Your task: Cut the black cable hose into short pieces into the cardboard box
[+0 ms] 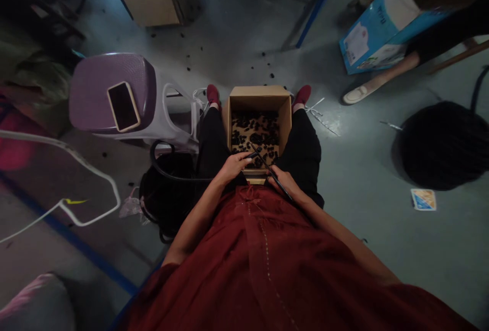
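Note:
My left hand (232,167) is closed around a black rubber-like cord (179,178), pinching it close to its end. That cord loops in from a black coil (168,193) on the floor by my left leg. Closed around a long, thin dark tool, my right hand (284,181) holds it slantwise; its narrow tip crosses just beyond the cord's end. Whether tip and cord touch, I cannot tell. Below both hands, between my legs, stands an open cardboard box (260,91). Many short black pieces (260,138) lie scattered over its bottom.
On a purple-topped stool (87,91) at left lies a phone (124,107). Another black coil (446,145) sits on the floor at right, near a small packet (423,200). A blue carton (376,28) stands beside another person's leg (397,74). Black bits dot the floor ahead.

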Available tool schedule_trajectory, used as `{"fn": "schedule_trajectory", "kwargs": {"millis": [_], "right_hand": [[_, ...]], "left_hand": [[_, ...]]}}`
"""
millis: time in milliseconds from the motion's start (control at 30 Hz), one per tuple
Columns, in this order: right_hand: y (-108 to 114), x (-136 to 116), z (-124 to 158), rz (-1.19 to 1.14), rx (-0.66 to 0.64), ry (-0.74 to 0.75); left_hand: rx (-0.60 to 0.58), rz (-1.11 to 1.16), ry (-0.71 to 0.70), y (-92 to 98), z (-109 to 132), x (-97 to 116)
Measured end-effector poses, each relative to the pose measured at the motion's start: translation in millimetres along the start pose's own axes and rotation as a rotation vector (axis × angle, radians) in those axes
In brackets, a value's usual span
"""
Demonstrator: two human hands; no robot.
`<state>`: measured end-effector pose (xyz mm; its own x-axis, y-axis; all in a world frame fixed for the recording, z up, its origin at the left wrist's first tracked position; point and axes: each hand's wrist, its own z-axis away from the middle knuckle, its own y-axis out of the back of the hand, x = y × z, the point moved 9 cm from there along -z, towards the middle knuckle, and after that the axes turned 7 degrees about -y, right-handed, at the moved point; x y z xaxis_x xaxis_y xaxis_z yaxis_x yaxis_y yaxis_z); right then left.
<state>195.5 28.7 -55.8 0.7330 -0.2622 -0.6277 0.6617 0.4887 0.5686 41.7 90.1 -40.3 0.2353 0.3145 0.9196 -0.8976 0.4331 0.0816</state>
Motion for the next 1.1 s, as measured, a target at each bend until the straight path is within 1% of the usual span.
{"fn": "schedule_trajectory", "kwargs": {"millis": [167, 267, 333, 400, 500, 567, 667, 733, 833, 933, 1000, 1100], "right_hand": [[5, 3, -1, -0.032, 0.043, -0.037], [11, 5, -1, -0.109, 0.069, -0.08], [13, 6, -4, -0.241, 0.057, -0.112], [12, 3, -9, -0.441, 0.015, -0.136], [15, -9, -17, -0.715, 0.001, -0.137], [19, -22, -21, -0.802, 0.008, -0.119], [23, -40, -22, -0.859, 0.0, -0.095], [27, -45, -23, -0.88, 0.035, -0.093], [34, -44, -25, -0.895, 0.091, -0.098], [43, -34, -28, -0.928, 0.142, -0.106], [49, -30, -29, -0.934, 0.173, -0.102], [54, -31, -28, -0.913, 0.185, -0.078]], "left_hand": [[0.019, -0.009, 0.008, 0.0, 1, 4], [0.024, -0.02, 0.013, -0.1, 2, 7], [0.01, -0.028, 0.019, -1.7, 4, 7], [-0.019, -0.038, 0.007, -4.7, 6, 8], [-0.071, -0.061, -0.06, -10.8, 10, 16], [-0.116, -0.08, -0.113, -16.9, 14, 23], [-0.161, -0.07, -0.121, -25.2, 19, 27], [-0.146, -0.023, -0.081, -26.0, 22, 24], [-0.108, -0.013, -0.058, -20.4, 28, 20], [-0.113, -0.137, -0.08, -13.2, 37, 22], [-0.127, -0.202, -0.084, -11.6, 42, 26], [-0.133, -0.235, -0.128, -15.5, 41, 40]]}}
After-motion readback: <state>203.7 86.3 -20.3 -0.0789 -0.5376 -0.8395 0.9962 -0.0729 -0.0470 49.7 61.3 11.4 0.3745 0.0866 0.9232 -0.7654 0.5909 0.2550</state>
